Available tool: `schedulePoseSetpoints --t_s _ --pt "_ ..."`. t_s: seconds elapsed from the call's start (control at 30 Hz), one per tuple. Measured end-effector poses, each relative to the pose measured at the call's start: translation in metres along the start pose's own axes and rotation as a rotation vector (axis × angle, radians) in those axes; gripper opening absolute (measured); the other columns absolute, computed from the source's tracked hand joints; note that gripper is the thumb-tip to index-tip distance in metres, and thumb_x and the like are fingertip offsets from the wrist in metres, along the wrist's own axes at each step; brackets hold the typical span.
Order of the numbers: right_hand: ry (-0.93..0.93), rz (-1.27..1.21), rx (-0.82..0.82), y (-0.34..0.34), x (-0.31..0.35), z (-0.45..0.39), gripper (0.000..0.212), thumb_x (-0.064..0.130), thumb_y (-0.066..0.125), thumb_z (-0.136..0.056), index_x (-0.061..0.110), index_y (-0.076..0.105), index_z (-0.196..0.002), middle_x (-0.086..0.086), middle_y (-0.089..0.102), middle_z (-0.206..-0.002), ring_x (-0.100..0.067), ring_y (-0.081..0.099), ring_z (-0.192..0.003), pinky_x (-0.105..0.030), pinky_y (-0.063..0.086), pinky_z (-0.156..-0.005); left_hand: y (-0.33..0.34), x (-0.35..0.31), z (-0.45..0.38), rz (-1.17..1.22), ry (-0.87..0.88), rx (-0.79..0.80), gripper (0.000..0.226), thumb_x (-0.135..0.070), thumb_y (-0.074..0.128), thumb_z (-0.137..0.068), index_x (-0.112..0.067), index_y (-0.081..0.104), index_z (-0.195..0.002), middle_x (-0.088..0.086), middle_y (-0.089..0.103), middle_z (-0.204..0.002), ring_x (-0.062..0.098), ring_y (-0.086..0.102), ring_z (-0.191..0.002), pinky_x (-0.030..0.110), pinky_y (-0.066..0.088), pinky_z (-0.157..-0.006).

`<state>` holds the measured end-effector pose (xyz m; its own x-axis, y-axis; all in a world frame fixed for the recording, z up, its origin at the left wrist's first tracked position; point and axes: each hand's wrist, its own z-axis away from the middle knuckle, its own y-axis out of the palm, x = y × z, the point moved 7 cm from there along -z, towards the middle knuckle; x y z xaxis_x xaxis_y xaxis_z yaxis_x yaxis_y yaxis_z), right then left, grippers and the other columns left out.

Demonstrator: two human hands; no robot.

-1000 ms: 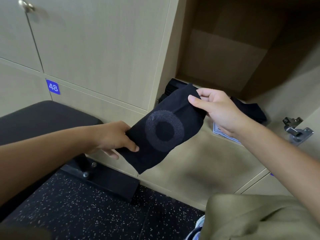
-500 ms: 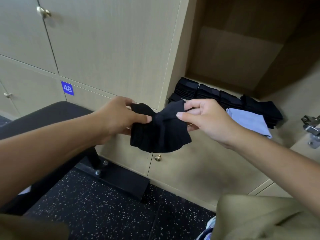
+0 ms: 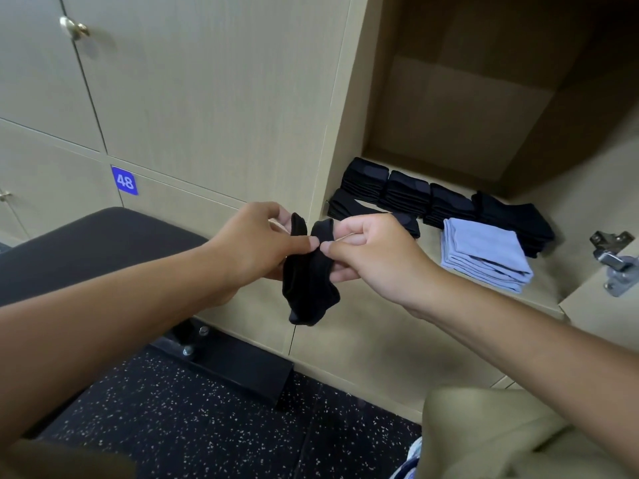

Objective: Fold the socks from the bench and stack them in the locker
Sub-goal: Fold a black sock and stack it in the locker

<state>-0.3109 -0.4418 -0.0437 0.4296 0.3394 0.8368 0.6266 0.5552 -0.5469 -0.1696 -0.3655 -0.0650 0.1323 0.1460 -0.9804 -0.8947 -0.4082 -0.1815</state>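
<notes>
I had both hands pinched on the small black knit sock (image 3: pixel 308 285): the left hand (image 3: pixel 257 243) held one end of its upper edge between thumb and fingers, the right hand (image 3: pixel 368 252) held the other end the same way, thumbs nearly touching, so the sock hung doubled over in the air between them, in front of the locker's lower front edge. Just beyond, the open beige wooden locker (image 3: pixel 460 108) already held a row of folded black sock stacks (image 3: pixel 408 193) and a pile of folded pale-blue cloths (image 3: pixel 484 252). The dark padded bench (image 3: pixel 93 243) lay to my left. I judged the fold nearly closed; next I needed to flatten it, shift to a one-handed hold and reach onto a black stack.
</notes>
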Motion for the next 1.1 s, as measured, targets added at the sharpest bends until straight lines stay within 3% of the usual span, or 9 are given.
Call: schedulePoseSetpoints --t_s 0.17,0.33,0.47,0.57,0.77,0.87,0.93,1.0,1.1 --pt "0.012 -0.078 -0.019 -0.001 -0.002 0.0 0.01 0.015 0.068 -0.095 0.011 0.06 -0.089 -0.001 0.07 -0.077 -0.017 0.074 -0.065 -0.025 0.058 -0.073 0.0 -0.002 -0.001 -0.07 0.061 -0.018 0.034 -0.018 0.078 -0.09 0.006 0.059 -0.104 0.027 0.067 -0.092 0.037 0.075 -0.083 0.041 0.064 -0.072" --pt "0.034 -0.2 -0.048 -0.003 -0.001 0.001 0.017 0.018 0.068 -0.097 0.004 0.066 -0.107 -0.017 0.074 -0.099 -0.018 0.075 -0.068 -0.03 0.062 -0.08 0.005 -0.009 0.0 0.005 0.092 0.016 0.04 -0.04 0.058 -0.102 -0.003 0.07 -0.091 0.017 0.072 -0.089 0.026 0.072 -0.07 0.031 0.059 -0.066" --pt "0.006 -0.236 -0.076 -0.01 0.002 0.0 0.015 0.015 0.065 -0.098 0.0 0.064 -0.095 -0.017 0.076 -0.094 -0.019 0.075 -0.067 -0.044 0.06 -0.087 0.006 -0.018 0.002 0.05 0.153 -0.019 0.019 -0.022 0.07 -0.096 -0.005 0.074 -0.089 0.021 0.067 -0.085 0.019 0.067 -0.067 0.028 0.061 -0.063" --pt "-0.017 -0.258 -0.089 -0.015 0.004 0.0 0.017 0.016 0.063 -0.1 0.0 0.065 -0.094 -0.017 0.076 -0.094 -0.018 0.074 -0.066 -0.049 0.059 -0.091 0.009 -0.021 0.003 0.065 0.173 -0.025 0.013 -0.018 0.077 -0.089 -0.006 0.073 -0.091 0.012 0.061 -0.081 0.017 0.065 -0.064 0.023 0.057 -0.058" --pt "-0.033 -0.321 -0.08 -0.019 0.004 0.002 0.031 0.025 0.056 -0.104 -0.002 0.07 -0.103 0.001 0.074 -0.074 -0.016 0.073 -0.065 -0.046 0.059 -0.091 0.012 -0.025 0.001 0.064 0.197 -0.028 0.014 -0.015 0.081 -0.085 -0.006 0.072 -0.091 0.005 0.065 -0.077 0.017 0.064 -0.062 0.026 0.059 -0.059" --pt "-0.051 -0.319 -0.035 -0.018 0.004 0.002 0.041 0.031 0.061 -0.101 -0.01 0.065 -0.104 -0.006 0.076 -0.082 -0.013 0.074 -0.071 -0.032 0.063 -0.08 0.013 -0.028 0.001 0.035 0.229 -0.02 0.013 -0.012 0.081 -0.085 -0.007 0.072 -0.092 0.007 0.068 -0.08 0.016 0.065 -0.06 0.026 0.06 -0.062" --pt "-0.071 -0.3 -0.041 -0.02 0.003 0.002 0.031 0.023 0.065 -0.099 -0.008 0.066 -0.104 -0.014 0.077 -0.09 -0.017 0.075 -0.077 -0.026 0.062 -0.074 0.015 -0.03 0.002 -0.007 0.256 0.001 0.011 -0.011 0.081 -0.086 -0.01 0.073 -0.094 0.006 0.071 -0.085 0.014 0.067 -0.062 0.022 0.058 -0.063" --pt "-0.085 -0.282 -0.059 -0.023 0.0 0.001 0.014 0.014 0.064 -0.099 0.002 0.069 -0.103 -0.019 0.075 -0.096 -0.024 0.075 -0.086 -0.031 0.063 -0.076 0.015 -0.032 0.002 -0.023 0.269 0.018 0.011 -0.011 0.08 -0.086 -0.014 0.074 -0.095 0.002 0.072 -0.086 0.012 0.069 -0.067 0.019 0.056 -0.066" --pt "-0.127 -0.239 -0.06 -0.031 0.003 -0.001 0.012 0.011 0.057 -0.102 0.006 0.067 -0.107 -0.02 0.073 -0.102 -0.028 0.072 -0.09 -0.04 0.062 -0.081 0.005 -0.031 -0.003 -0.041 0.274 -0.081 0.018 -0.018 0.08 -0.087 -0.023 0.071 -0.1 0.0 0.07 -0.1 0.013 0.07 -0.081 0.02 0.051 -0.076"
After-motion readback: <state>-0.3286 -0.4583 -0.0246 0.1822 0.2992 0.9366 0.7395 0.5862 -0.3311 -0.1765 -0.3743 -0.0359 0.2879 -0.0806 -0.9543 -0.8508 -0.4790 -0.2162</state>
